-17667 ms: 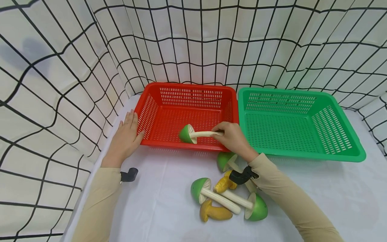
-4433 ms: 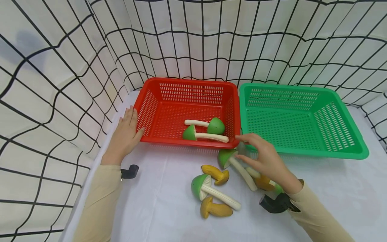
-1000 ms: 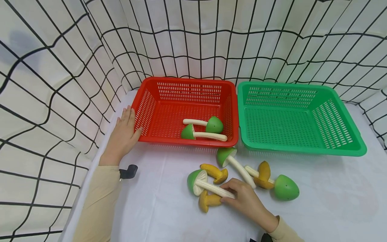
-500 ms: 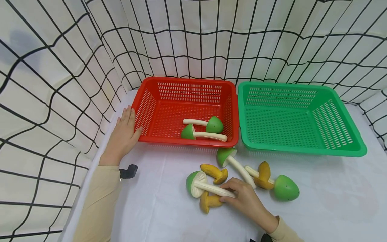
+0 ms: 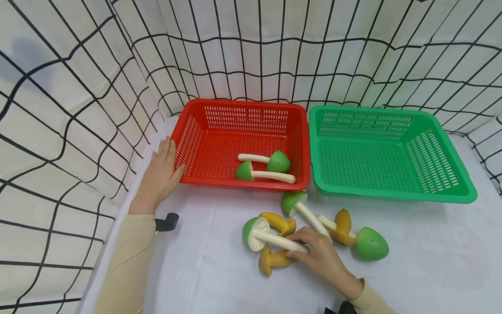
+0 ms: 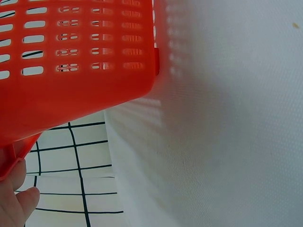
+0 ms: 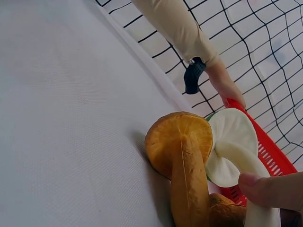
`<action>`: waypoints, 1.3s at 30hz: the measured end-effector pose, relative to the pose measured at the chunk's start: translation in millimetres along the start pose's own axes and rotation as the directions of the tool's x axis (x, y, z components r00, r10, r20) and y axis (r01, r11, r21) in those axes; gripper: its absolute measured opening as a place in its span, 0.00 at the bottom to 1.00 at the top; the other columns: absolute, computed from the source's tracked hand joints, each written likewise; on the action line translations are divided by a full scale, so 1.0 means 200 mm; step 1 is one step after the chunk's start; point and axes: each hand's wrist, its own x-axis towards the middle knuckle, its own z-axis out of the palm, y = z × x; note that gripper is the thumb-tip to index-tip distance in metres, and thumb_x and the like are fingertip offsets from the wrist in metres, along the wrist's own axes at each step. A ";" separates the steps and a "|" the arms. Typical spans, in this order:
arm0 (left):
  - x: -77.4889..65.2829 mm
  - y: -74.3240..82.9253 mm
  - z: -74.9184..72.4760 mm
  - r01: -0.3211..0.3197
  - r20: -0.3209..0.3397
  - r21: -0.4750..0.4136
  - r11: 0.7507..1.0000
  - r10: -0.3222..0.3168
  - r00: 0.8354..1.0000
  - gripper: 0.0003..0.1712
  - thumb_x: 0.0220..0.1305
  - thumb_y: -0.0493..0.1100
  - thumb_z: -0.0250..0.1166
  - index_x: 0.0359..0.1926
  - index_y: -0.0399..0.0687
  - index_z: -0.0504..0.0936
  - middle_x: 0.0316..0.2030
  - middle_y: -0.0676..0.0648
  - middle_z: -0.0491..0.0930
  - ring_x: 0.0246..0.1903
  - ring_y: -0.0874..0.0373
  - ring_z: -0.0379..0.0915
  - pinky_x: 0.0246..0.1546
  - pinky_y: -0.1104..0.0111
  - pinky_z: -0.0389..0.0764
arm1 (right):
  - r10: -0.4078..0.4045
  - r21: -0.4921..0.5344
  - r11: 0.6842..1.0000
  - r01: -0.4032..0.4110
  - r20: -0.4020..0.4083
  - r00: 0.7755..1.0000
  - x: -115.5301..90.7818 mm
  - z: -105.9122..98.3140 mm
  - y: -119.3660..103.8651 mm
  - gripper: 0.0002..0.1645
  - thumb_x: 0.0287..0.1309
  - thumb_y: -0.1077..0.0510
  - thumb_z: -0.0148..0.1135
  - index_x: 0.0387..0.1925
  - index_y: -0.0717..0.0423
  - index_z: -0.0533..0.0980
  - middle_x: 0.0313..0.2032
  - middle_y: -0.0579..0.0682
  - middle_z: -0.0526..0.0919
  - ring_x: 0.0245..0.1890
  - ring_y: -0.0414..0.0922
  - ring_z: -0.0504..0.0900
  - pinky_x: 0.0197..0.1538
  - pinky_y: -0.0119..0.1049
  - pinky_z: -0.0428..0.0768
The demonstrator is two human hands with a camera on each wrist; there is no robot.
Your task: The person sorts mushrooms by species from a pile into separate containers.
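My right hand (image 5: 319,255) pinches the white stem of a green-capped toy mushroom (image 5: 270,238) between thumb and fingers. In the right wrist view its pale gilled underside stands beside a brown mushroom (image 7: 184,165), and my thumb (image 7: 265,189) presses the stem. That brown mushroom (image 5: 274,260) lies just below the held stem in the head view; a yellow one (image 5: 276,221) lies above it. My left hand (image 5: 158,174) rests with straight fingers against the left end of the red basket (image 5: 243,185). Two green-capped mushrooms (image 5: 278,162) lie inside that basket.
A green basket (image 5: 392,198) stands right of the red one, nothing visible in it. Another green-capped mushroom (image 5: 310,216) leans near the red basket's front corner. Farther right, a brown mushroom (image 5: 343,226) lies across a green-capped one (image 5: 371,244). Black-gridded white walls (image 5: 259,56) enclose the table.
A second green-capped mushroom has come into the red basket since the oldest frame. My right hand has moved to the pile and grips another, whose cap has lifted slightly. My left hand stays put.
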 end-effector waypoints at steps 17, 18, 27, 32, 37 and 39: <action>-0.01 0.00 0.00 0.005 0.009 -0.001 1.000 -0.005 1.000 0.39 0.69 0.48 0.44 0.70 0.26 0.43 0.71 0.32 0.39 0.71 0.42 0.30 0.67 0.45 0.41 | -0.023 0.022 0.999 0.024 -0.055 0.998 0.05 -0.05 -0.03 0.21 0.32 0.64 0.78 0.36 0.54 0.82 0.33 0.42 0.83 0.32 0.37 0.79 0.36 0.26 0.74; -0.01 0.00 0.00 0.004 0.008 -0.001 1.000 -0.004 1.000 0.39 0.69 0.48 0.45 0.70 0.26 0.43 0.71 0.31 0.39 0.71 0.42 0.30 0.67 0.45 0.41 | -0.030 0.024 0.999 0.032 -0.058 0.998 0.05 -0.06 -0.03 0.22 0.32 0.64 0.78 0.36 0.54 0.82 0.33 0.42 0.83 0.33 0.38 0.80 0.36 0.26 0.74; -0.01 0.01 -0.01 -0.003 0.005 0.000 1.000 0.003 1.000 0.39 0.69 0.47 0.45 0.70 0.25 0.43 0.71 0.31 0.40 0.71 0.40 0.32 0.66 0.44 0.42 | -0.089 0.005 0.996 0.089 -0.093 0.992 0.10 -0.12 -0.06 0.24 0.29 0.67 0.77 0.37 0.55 0.82 0.35 0.44 0.83 0.34 0.39 0.79 0.37 0.25 0.73; -0.01 0.00 0.00 0.000 0.006 -0.001 1.000 0.000 1.000 0.39 0.69 0.47 0.45 0.70 0.26 0.43 0.71 0.32 0.39 0.71 0.41 0.32 0.67 0.45 0.42 | -0.094 0.034 0.995 0.098 -0.097 0.991 0.12 -0.14 -0.05 0.23 0.32 0.67 0.77 0.38 0.55 0.81 0.35 0.45 0.83 0.34 0.39 0.79 0.38 0.24 0.73; 0.00 0.00 0.00 -0.002 0.004 -0.002 1.000 0.002 1.000 0.39 0.69 0.47 0.45 0.70 0.26 0.43 0.71 0.32 0.39 0.71 0.41 0.32 0.67 0.45 0.41 | -0.122 0.038 0.991 0.127 -0.124 0.985 0.14 -0.15 -0.06 0.25 0.31 0.69 0.77 0.39 0.56 0.82 0.35 0.46 0.83 0.34 0.41 0.79 0.38 0.23 0.73; 0.00 0.00 0.00 0.000 0.004 0.000 1.000 0.000 1.000 0.39 0.69 0.47 0.45 0.70 0.26 0.43 0.71 0.32 0.39 0.71 0.41 0.32 0.67 0.45 0.41 | -0.120 0.036 0.991 0.125 -0.128 0.984 0.14 -0.15 -0.06 0.25 0.31 0.69 0.77 0.39 0.56 0.82 0.35 0.46 0.83 0.34 0.41 0.78 0.38 0.23 0.73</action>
